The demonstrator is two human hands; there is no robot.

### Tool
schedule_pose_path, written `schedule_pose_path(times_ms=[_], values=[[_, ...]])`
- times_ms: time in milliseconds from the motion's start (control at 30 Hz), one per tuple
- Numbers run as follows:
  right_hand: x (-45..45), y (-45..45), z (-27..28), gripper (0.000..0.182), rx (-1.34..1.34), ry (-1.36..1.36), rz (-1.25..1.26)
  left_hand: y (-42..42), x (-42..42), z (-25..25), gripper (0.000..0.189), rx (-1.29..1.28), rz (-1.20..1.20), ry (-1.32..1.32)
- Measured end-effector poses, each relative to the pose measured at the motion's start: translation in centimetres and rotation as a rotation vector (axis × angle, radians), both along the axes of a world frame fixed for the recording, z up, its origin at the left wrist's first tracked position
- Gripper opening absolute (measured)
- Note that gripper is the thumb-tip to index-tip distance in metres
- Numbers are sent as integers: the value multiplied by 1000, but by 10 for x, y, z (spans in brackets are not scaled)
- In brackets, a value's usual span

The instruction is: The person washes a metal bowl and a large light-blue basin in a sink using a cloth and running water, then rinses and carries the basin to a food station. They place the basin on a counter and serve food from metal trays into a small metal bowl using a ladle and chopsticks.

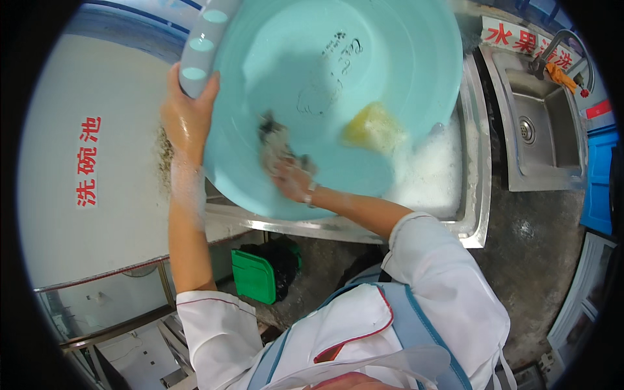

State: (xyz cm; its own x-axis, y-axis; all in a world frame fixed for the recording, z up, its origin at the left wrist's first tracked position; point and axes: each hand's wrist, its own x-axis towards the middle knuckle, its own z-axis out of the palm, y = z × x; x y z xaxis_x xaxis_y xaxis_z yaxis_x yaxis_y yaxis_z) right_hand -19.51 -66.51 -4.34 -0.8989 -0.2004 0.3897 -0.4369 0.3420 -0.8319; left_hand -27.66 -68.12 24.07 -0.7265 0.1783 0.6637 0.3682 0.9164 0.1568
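A large light-teal plastic basin (414,53) is tilted up over the sink, its inside facing me. My left hand (187,114) grips its grey rim (201,53), which has pale teal ovals, with the thumb on the inner side. Inside the basin, my right hand (292,178) presses a blurred grey-and-white cloth (274,141) against the wall. A yellow sponge or cloth (365,127), partly under suds, shows to the right of that hand. Soap foam (434,170) fills the visible right part of the stainless steel sink (475,195).
Another steel sink (546,126) with a tap (538,63) and an orange cloth (560,78) stands at the right. Below the front sink edge is a green bin (253,275) with a black bag (285,263). A white wall (122,87) bearing red writing rises at left.
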Motion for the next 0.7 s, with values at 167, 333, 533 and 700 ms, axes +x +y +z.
schedule_pose_path(times_ms=[167,333,533,700], values=[[87,158,-105,34,649,-65,-39,-17,4,1,52,-71,84,11],[106,261,-178,24,575,-256,-397,-22,8,1,54,-95,97,-15],[105,303,-237,26,1407,-680,156,-11,-4,4,60,-108,88,-28],[80,331,-48,37,192,-1055,18,-18,10,1,62,35,136,-167]])
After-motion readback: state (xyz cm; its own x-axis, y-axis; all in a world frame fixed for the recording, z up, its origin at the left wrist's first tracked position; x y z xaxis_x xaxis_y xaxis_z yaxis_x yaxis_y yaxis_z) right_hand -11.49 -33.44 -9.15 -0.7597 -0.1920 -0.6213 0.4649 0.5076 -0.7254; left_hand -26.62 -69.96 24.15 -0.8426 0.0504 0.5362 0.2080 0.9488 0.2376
